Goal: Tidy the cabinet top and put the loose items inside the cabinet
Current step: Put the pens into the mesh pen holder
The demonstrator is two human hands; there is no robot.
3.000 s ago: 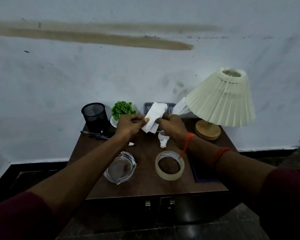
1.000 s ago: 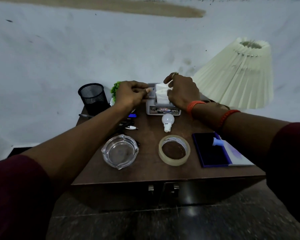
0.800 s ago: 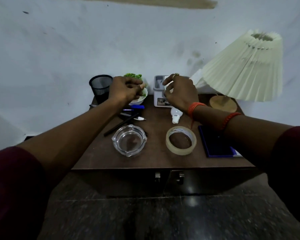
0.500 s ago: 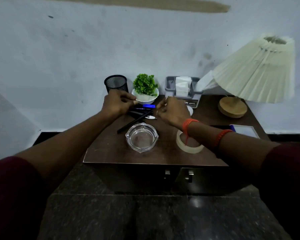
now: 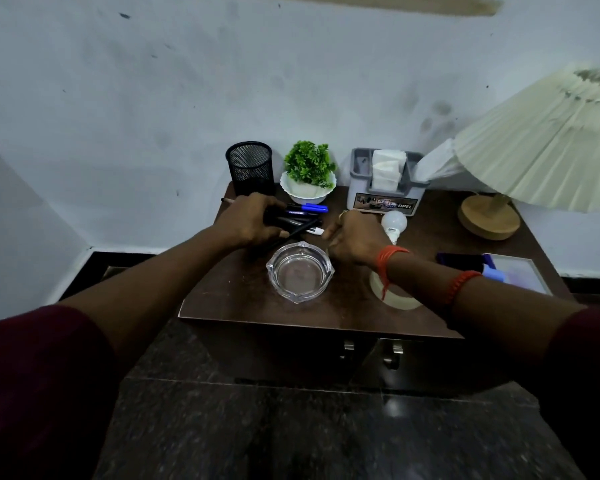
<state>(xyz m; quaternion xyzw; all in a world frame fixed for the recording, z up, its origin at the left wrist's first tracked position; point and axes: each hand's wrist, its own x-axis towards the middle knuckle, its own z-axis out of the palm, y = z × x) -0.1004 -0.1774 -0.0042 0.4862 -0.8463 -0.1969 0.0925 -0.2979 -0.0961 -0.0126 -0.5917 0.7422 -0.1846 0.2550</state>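
Note:
Several loose pens (image 5: 305,213) lie on the brown cabinet top (image 5: 229,292), just in front of the plant. My left hand (image 5: 253,220) is curled over their left ends, fingers wrapped round the bundle. My right hand (image 5: 354,237) sits at their right tips, fingers curled; what it holds is hidden. A clear glass ashtray (image 5: 300,271) stands just before both hands. A white light bulb (image 5: 394,225) lies to the right of my right hand. The tape roll (image 5: 395,296) is partly hidden under my right forearm.
At the back stand a black mesh pen cup (image 5: 250,166), a small green plant in a white pot (image 5: 309,174) and a grey tissue holder (image 5: 385,181). A pleated lamp (image 5: 541,150) fills the right corner. A blue notebook (image 5: 513,271) lies right. The cabinet doors (image 5: 368,355) below are closed.
Both hands left the tissue holder, where the tissues now sit, and came down onto the pens. The left hand's fingers have closed further round the pens.

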